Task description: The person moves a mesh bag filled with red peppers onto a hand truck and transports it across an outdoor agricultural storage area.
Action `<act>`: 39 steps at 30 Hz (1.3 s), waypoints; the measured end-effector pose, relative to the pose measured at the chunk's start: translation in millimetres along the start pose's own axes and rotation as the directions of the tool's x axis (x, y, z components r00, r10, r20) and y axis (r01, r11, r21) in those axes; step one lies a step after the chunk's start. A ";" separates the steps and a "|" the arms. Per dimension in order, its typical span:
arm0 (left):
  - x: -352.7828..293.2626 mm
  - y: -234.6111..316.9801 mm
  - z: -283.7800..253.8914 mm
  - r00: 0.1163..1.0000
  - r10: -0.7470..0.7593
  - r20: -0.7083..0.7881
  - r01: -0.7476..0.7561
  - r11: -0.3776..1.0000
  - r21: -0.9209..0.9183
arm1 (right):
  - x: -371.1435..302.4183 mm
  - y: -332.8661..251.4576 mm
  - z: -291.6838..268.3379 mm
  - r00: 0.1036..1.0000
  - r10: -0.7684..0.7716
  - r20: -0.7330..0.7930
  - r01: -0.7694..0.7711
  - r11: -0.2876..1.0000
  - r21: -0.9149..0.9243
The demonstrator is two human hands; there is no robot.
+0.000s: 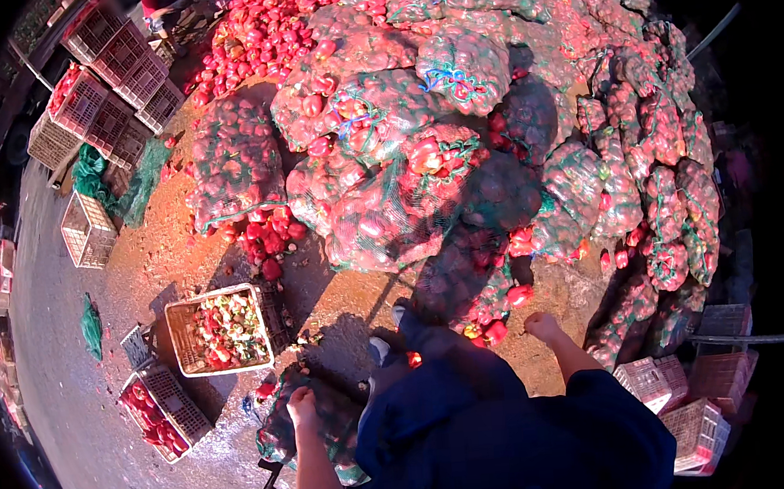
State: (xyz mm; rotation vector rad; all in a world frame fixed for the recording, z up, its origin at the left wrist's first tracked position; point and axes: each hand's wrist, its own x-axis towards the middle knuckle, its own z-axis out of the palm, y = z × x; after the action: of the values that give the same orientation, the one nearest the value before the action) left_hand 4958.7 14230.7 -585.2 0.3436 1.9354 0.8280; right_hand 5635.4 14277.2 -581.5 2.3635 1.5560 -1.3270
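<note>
My left hand (302, 407) is curled into a fist above a green mesh sack (328, 428) of red peppers on the ground. Nothing shows in it. Out to the right, my right hand (541, 327) is also closed, with nothing visible in its fingers. Near it, a few loose red peppers (494, 333) lie by a shaded mesh sack (462, 276). Ahead of my feet, a large full mesh sack (399, 212) leans against the pile. Left of my feet stands a crate (223, 370) holding pepper tops and scraps.
Stuffed sacks (461, 67) and a heap of loose red peppers (255, 36) fill the far side. Another crate (187, 427) holds red peppers. Stacked crates (116, 64) stand far left, more crates (696, 428) at right. Green netting (91, 327) lies on the ground. A person (162, 15) is far back.
</note>
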 end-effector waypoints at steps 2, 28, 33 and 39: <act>25.6 20.3 1.1 0.994 -0.011 0.111 0.010 1.000 0.009 | -30.7 41.8 29.9 0.983 -0.166 0.080 0.181 0.950 -0.253; 14.4 71.1 86.7 0.828 0.018 0.560 -0.337 0.815 0.471 | -155.4 25.9 165.5 0.926 0.376 0.032 -0.339 0.791 0.509; 43.2 26.4 69.1 0.860 -0.016 0.509 -0.339 0.728 0.596 | -138.3 12.5 155.7 0.941 0.330 0.068 -0.302 0.736 0.606; 27.5 24.8 53.9 0.876 0.022 0.481 -0.378 0.651 0.659 | -119.6 21.3 163.1 0.952 0.300 0.054 -0.296 0.871 0.392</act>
State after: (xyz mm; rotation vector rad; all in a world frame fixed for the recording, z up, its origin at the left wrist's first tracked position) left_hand 4989.1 14285.7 -603.2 1.1678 1.7215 0.0088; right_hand 5531.0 14106.3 -616.8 2.6915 0.9264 -1.6796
